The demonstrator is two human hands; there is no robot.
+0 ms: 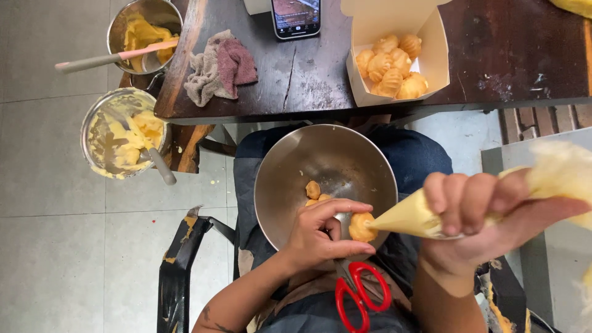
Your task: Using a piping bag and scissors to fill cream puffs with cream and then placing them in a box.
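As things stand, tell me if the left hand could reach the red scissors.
Probably yes: the left hand lies just above the red scissors on the lap, nothing between them, but its fingers are pinching a pastry puff.

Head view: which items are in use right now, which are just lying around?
In use:
- left hand holding a small puff
- right hand squeezing the piping bag, tip at the puff
- steel bowl on the lap
- box of puffs

Lying about:
- red scissors
- rag
- phone
- two cream bowls
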